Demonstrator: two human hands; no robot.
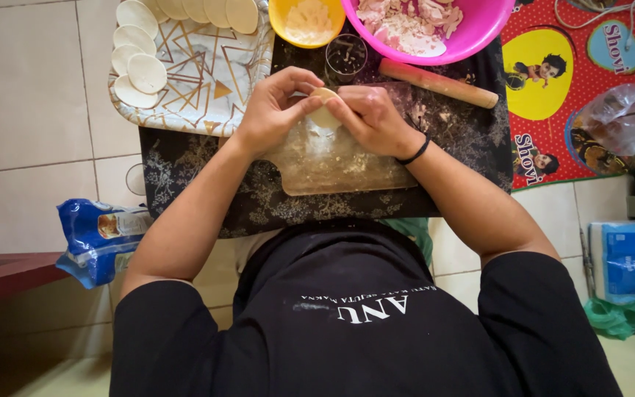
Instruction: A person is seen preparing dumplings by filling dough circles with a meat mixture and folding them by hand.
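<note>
Both my hands pinch a small pale dough round (324,112) above a floury wooden board (332,167). My left hand (277,109) grips its left side with curled fingers. My right hand (373,119), with a black band at the wrist, holds its right side. The dough is partly hidden by my fingers. A wooden rolling pin (439,83) lies just beyond my right hand. Beyond my left hand a patterned tray (200,70) carries several flat white dough discs (145,72).
A dark floral cloth (185,165) covers the low table. At the far edge stand a yellow bowl (306,22), a small glass (346,57) and a pink bowl (472,33) of filling. A blue packet (97,239) lies left; a blue tissue pack (619,261) lies right.
</note>
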